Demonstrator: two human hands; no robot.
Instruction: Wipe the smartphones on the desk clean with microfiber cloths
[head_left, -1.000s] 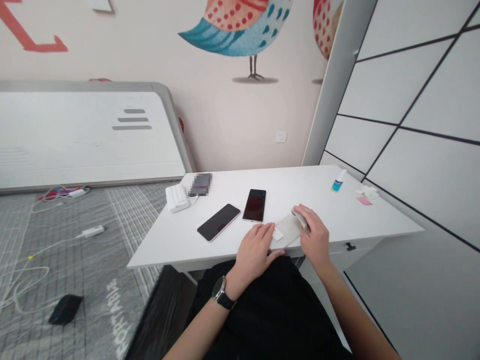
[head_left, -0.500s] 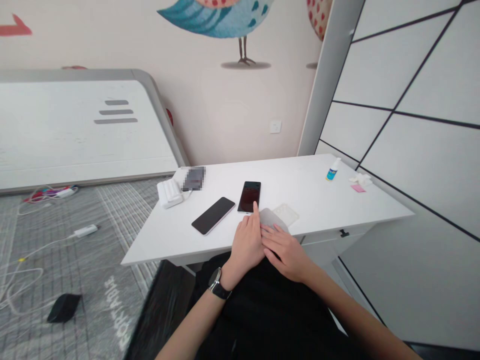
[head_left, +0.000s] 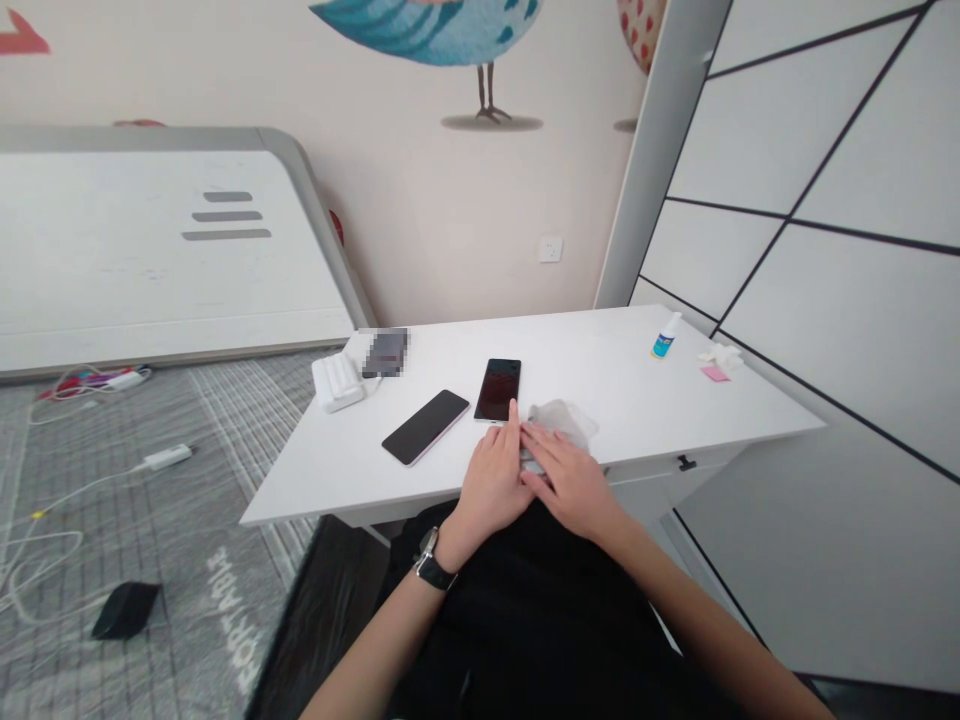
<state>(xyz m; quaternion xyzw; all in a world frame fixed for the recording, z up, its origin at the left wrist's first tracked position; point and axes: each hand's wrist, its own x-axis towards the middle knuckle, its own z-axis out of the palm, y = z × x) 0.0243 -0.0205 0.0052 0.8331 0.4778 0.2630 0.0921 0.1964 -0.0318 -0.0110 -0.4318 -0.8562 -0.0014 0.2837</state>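
Nearest, at the counter's (head_left: 637, 390) front edge, the left hand (head_left: 493, 472) and right hand (head_left: 568, 482) meet, fingers touching; I cannot tell whether either grip pinches the grey cloth (head_left: 564, 420), which shows just beyond the right fingers. A gap separates the left hand from the pale-edged phone (head_left: 426, 427); the black phone (head_left: 499, 388) lies close ahead. White surface stretches rightward to the bottle (head_left: 664, 338) by the right edge.

Free tabletop (head_left: 592, 352) beyond right hand (head_left: 574, 485), dark phone (head_left: 498, 388) blocking ahead of left hand (head_left: 493, 475), bottle (head_left: 665, 337) farther right
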